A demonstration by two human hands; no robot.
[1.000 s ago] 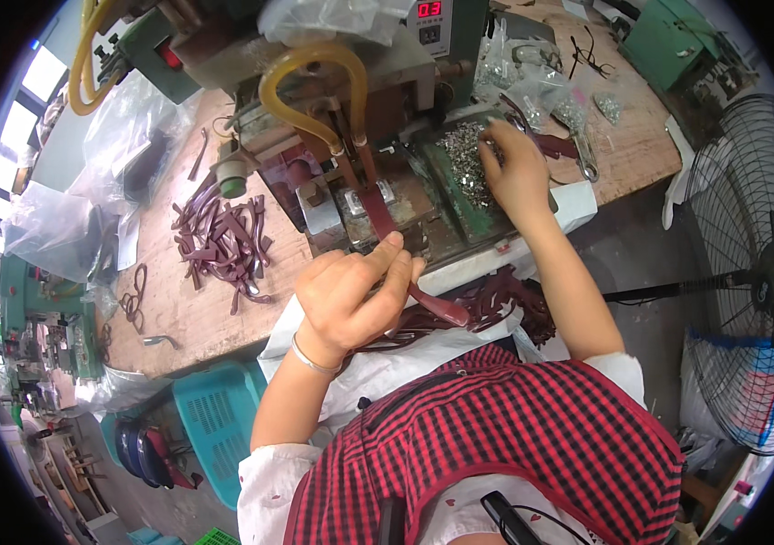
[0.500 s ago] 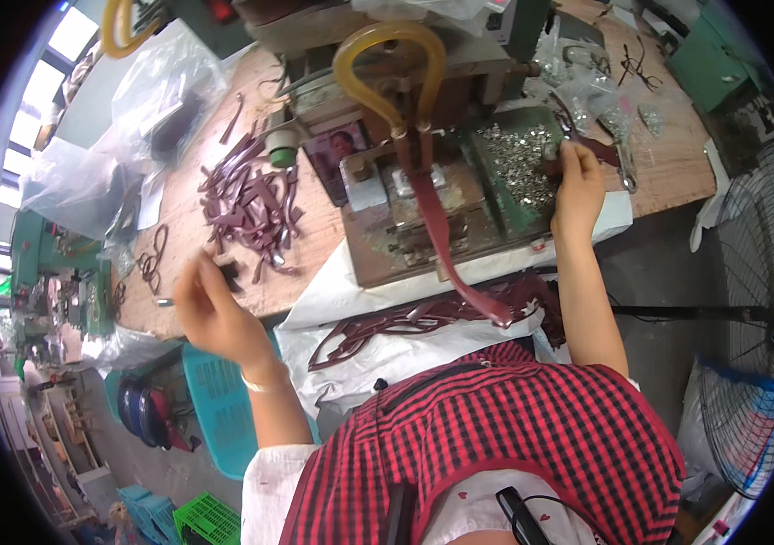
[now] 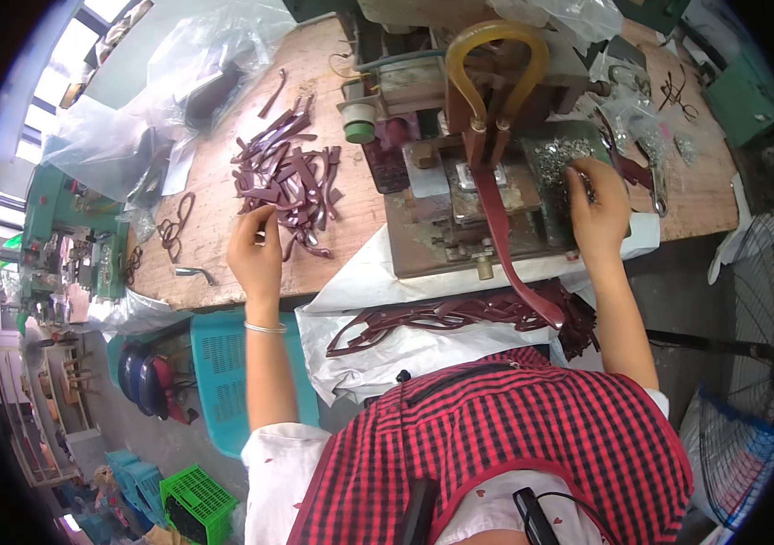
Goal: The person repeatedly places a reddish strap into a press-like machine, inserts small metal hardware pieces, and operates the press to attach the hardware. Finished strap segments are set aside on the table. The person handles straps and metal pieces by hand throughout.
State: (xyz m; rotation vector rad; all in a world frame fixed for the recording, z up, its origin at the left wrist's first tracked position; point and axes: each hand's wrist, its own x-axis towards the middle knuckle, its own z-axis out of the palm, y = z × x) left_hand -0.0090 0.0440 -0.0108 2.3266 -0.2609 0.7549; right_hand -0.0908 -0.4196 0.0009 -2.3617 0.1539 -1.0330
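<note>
My left hand (image 3: 256,254) is at the near left edge of a pile of glossy maroon eyeglass temples (image 3: 291,177). Its fingers are curled together against the pile; what they pinch is hidden. My right hand (image 3: 599,211) reaches into a green tray (image 3: 557,238) of small shiny metal parts (image 3: 561,156), fingers bent down and closed among them, with the tips partly hidden. Between the hands stands a bench machine (image 3: 446,204) with a looped amber hose (image 3: 496,34). A single maroon temple (image 3: 507,241) sticks out of its front, sloping toward me, touched by neither hand.
Maroon eyeglass frames (image 3: 432,316) lie on white cloth at the table's front edge. A loose temple (image 3: 194,272) and dark loops (image 3: 176,227) lie to the left. Pliers (image 3: 657,186) are beyond the tray. A turquoise basket (image 3: 223,391) stands below left, a fan (image 3: 759,336) at right.
My left hand has moved up and right to the pile's edge. My right hand has shifted from the tray's right edge in among the metal parts. The whole view has shifted too.
</note>
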